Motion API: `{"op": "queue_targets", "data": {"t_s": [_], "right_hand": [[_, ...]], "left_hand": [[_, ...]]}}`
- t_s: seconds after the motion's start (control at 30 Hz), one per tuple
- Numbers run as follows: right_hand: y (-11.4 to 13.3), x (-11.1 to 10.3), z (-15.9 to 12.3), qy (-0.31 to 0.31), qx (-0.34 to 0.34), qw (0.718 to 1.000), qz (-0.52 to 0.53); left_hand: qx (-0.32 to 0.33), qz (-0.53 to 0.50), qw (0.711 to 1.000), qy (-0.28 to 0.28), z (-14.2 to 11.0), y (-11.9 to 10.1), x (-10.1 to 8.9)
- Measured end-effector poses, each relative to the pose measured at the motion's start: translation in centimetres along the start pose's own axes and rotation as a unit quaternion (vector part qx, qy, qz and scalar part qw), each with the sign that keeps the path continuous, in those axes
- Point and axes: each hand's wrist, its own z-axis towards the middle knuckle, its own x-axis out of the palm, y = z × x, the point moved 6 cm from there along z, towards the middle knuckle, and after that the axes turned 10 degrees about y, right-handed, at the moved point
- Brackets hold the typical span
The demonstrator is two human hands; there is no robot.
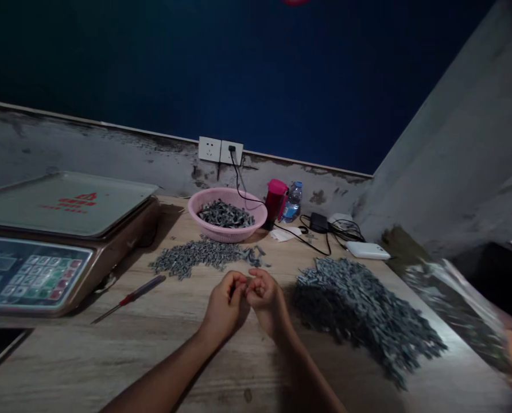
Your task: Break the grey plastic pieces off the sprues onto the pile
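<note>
Grey parts (368,315), seemingly metal, piled on wooden table (109,367); blue wall (196,69) behind.

Wooden desk (53,361): pale tan, brown streaked grain. Small parts heap (363,315), right side of desk: mottled dark and light grey. Pink plastic basket (208,202), near back edge: perforated lattice pattern. Scale pan (66,201), left side: pale grey, red printed characters. Scale keypad (41,275): grey, with green and red keys. Screwdriver handle (142,289): red with black bands. Bottle cap (298,184): blue. Upper wall (152,57): dark blue. Lower wall (88,155): grey, blotched with dark stains.
</note>
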Motion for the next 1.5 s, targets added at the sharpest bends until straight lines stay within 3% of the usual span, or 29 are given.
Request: {"op": "queue_targets", "data": {"t_s": [0.1,0.23,0.5,0.63,0.9,1.03,1.13,1.3,1.5], "right_hand": [[0.2,0.3,0.0,0.025,0.034,0.997,0.069],[-0.2,0.5,0.2,0.056,0.036,0.989,0.134],[-0.1,0.2,0.0,0.069,0.055,0.984,0.154],[0.0,0.2,0.0,0.081,0.052,0.984,0.148],[0.2,0.0,0.3,0.090,0.024,0.995,0.033],[0.9,0.1,0.2,0.083,0.021,0.996,0.030],[1.3,0.2,0.0,0.083,0.028,0.995,0.047],[0.7,0.1,0.0,0.080,0.045,0.995,0.050],[-0.7,0.2,0.1,0.058,0.021,0.998,0.010]], "left_hand": [[0.008,0.014,1.000,-0.021,-0.3,-0.5,-0.1],[0.004,-0.047,0.999,-0.009,-0.2,-0.4,0.1],[-0.026,-0.197,0.979,0.035,0.2,-0.3,0.7],[-0.035,-0.213,0.976,0.039,0.2,-0.4,0.7],[-0.003,-0.058,0.998,0.032,0.2,-0.3,0.3],[0.001,-0.048,0.999,0.010,0.1,-0.4,0.1],[0.021,0.025,0.999,-0.007,-0.2,-0.9,-0.1],[0.083,0.199,0.976,0.023,-0.8,-2.1,0.3],[0.132,0.274,0.952,0.026,-1.1,-2.6,0.8]]}}
